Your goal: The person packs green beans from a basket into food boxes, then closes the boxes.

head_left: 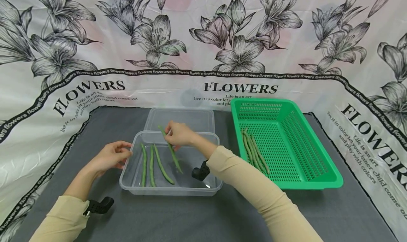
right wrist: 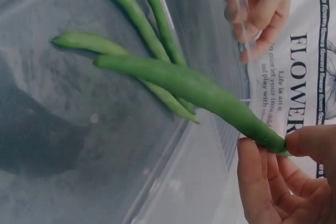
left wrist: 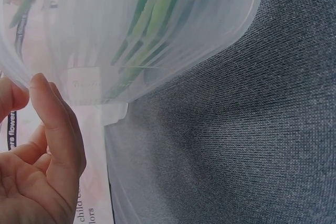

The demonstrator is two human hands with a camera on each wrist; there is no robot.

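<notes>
My right hand [head_left: 180, 134] pinches a green bean [head_left: 175, 159] near one end, between thumb and fingers. The bean hangs at a slant over a clear plastic container [head_left: 168, 191]. Inside the container, on its left side, lie three more green beans [head_left: 161, 166], roughly side by side. At the container's left rim, my left hand [head_left: 109, 157] holds the edge between thumb and fingers. In the right wrist view the held bean [right wrist: 184, 85] passes in front of the lying beans [right wrist: 131, 9].
A clear lid [head_left: 181, 119] lies behind the container, partly hidden by it. To the right stands a green perforated basket [head_left: 321, 183] with several green beans [head_left: 255, 153] along its left side. A grey cloth [head_left: 152, 217] covers the table, and a flower-printed curtain [head_left: 171, 83] hangs behind.
</notes>
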